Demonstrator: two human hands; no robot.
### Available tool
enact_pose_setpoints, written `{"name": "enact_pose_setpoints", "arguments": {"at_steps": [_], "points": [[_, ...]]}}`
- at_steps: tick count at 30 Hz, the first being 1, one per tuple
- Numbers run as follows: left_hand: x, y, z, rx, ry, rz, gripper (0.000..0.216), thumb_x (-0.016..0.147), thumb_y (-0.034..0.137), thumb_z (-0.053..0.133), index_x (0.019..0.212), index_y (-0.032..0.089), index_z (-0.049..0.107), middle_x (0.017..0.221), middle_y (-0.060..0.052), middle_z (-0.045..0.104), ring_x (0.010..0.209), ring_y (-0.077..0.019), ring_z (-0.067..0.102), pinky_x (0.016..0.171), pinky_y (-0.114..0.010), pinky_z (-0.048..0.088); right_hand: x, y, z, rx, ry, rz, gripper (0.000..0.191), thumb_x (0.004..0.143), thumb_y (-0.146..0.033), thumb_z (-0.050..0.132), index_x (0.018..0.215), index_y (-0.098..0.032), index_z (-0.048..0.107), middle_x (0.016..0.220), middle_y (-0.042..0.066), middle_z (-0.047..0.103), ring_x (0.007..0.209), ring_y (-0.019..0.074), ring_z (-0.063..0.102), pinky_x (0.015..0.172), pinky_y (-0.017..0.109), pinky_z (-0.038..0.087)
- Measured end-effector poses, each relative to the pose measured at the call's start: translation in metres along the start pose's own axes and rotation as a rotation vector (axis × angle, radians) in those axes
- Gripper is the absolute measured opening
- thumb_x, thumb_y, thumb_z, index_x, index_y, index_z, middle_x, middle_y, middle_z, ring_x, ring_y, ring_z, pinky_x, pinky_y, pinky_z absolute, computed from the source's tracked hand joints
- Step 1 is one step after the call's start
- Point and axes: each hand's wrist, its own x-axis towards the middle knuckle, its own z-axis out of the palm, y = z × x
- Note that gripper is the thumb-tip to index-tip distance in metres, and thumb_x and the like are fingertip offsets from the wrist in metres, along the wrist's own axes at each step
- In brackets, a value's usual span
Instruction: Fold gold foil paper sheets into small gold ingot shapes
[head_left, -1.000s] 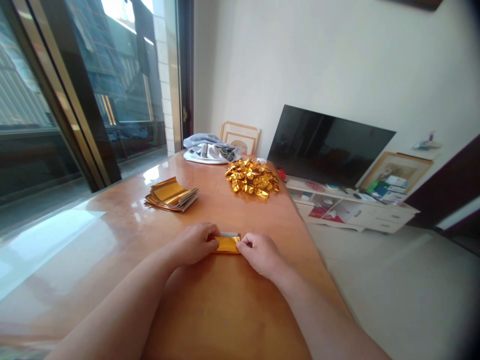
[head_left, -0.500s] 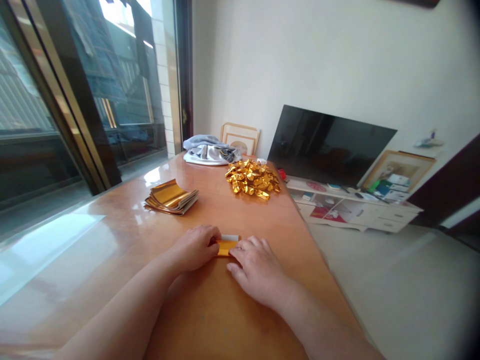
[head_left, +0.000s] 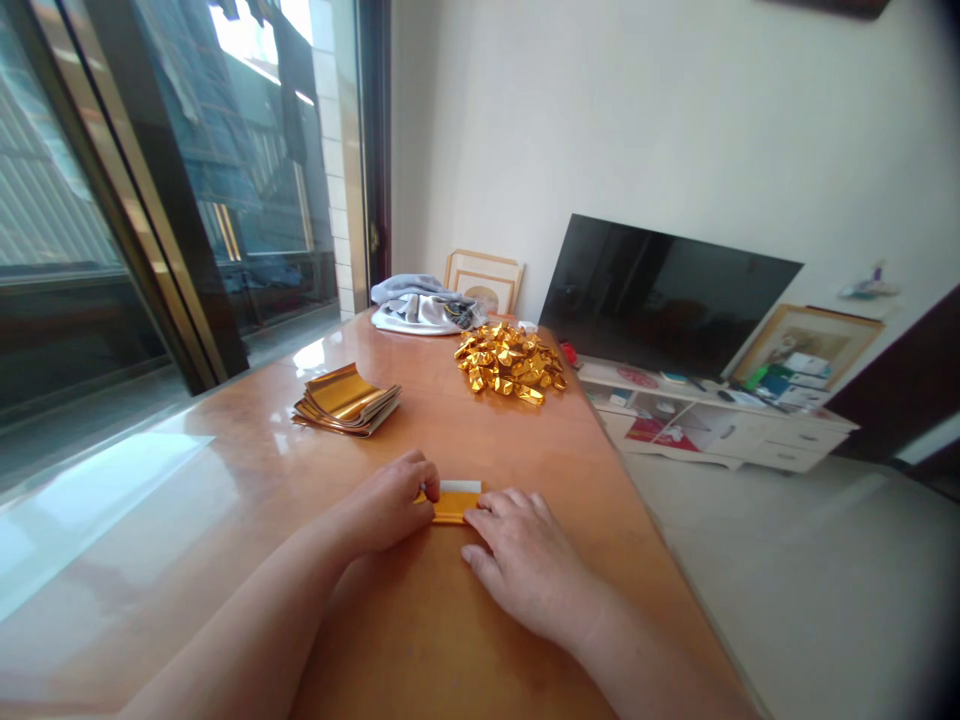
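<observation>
A small sheet of gold foil paper [head_left: 454, 508], folded into a narrow strip with a pale strip along its far edge, lies flat on the table. My left hand [head_left: 397, 500] has its fingers curled in a pinch at the strip's left end. On the right end rest the fingertips of my right hand [head_left: 525, 550], fingers stretched out and thumb apart on the tabletop. Farther off to the left is a stack of gold foil sheets [head_left: 346, 400], curled at the edges. A heap of folded gold foil pieces [head_left: 510, 362] lies beyond the hands to the right.
The glossy wooden table [head_left: 420, 620] has its right edge beside my right forearm. Grey and white cloth [head_left: 424, 305] lies at the far end, near leaning picture frames [head_left: 484, 272]. A television [head_left: 660, 295] and a low white cabinet [head_left: 750, 435] stand beyond. Glass doors are at left.
My left fingers have shifted slightly left along the folded paper and curled more, so more of its middle shows. My right hand stays at the right end. The view has shifted slightly.
</observation>
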Motion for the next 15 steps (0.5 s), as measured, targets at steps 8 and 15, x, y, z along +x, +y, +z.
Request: {"name": "enact_pose_setpoints", "arguments": {"at_steps": [8, 15], "points": [[-0.002, 0.000, -0.005, 0.033, -0.013, -0.012, 0.014, 0.075, 0.016, 0.056, 0.083, 0.020, 0.066, 0.096, -0.005, 0.061, 0.082, -0.0177, 0.059, 0.075, -0.028, 0.045, -0.002, -0.002, -0.001, -0.007, -0.015, -0.001, 0.029, 0.095, -0.038, 0.058, 0.120, -0.025, 0.065, 0.129, 0.009, 0.064, 0.120, 0.0278, 0.051, 0.102, 0.043, 0.035], [-0.006, 0.000, -0.012, 0.121, -0.036, -0.033, 0.015, 0.072, 0.020, 0.059, 0.086, 0.021, 0.066, 0.094, -0.004, 0.061, 0.078, -0.0184, 0.058, 0.068, -0.029, 0.043, -0.003, -0.001, 0.000, 0.014, -0.018, -0.002, 0.029, 0.095, -0.037, 0.058, 0.121, -0.025, 0.064, 0.131, 0.008, 0.063, 0.122, 0.0276, 0.052, 0.104, 0.044, 0.034]]}}
